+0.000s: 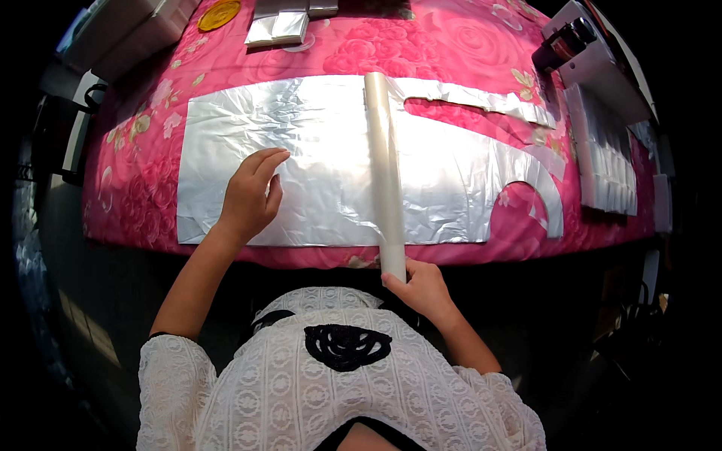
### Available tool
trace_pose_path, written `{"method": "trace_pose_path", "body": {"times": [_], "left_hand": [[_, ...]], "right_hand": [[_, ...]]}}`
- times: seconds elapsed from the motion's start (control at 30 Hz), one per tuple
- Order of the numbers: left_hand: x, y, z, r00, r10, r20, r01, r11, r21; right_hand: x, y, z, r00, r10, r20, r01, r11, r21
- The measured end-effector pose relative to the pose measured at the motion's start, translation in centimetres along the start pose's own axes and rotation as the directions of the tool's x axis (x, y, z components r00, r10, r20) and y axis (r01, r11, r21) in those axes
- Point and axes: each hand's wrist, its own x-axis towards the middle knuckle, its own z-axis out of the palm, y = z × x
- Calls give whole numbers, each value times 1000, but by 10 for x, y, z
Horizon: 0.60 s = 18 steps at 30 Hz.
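A thin, whitish plastic sheet point(451, 165), shaped like a disposable apron with curved cut-outs at its right end, lies spread and lightly wrinkled over the table. Across its middle, pointing away from me, rests a long pale tube point(385, 165) with a glossy surface. My right hand point(423, 289) grips the near end of this tube just past the table's front edge. Over the left half of the sheet is my left hand point(254, 192), its thumb apart from its loosely bent fingers and nothing between them. Whether it touches the plastic I cannot tell.
A pink flowered cloth point(143, 192) covers the table. Folded plastic packets point(278, 28) and a yellow disc point(219, 14) are at the back. Stacked clear plastic point(602, 161), a white box point(598, 75) and a dark bottle point(564, 45) stand right; pale bins point(131, 41) far left.
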Motion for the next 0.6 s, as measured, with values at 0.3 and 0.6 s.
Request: {"method": "trace_pose_path", "body": {"times": [0.3,0.6], "left_hand": [[14,57,129,972,108,207,-85,990,-116],[12,58,139,956,59,286,-96,989,116]], "right_hand": [[-9,3,-9,996,83,22,-83,996,-22],[90,-34,-52,972,-174,-160,155,980,-126]]}}
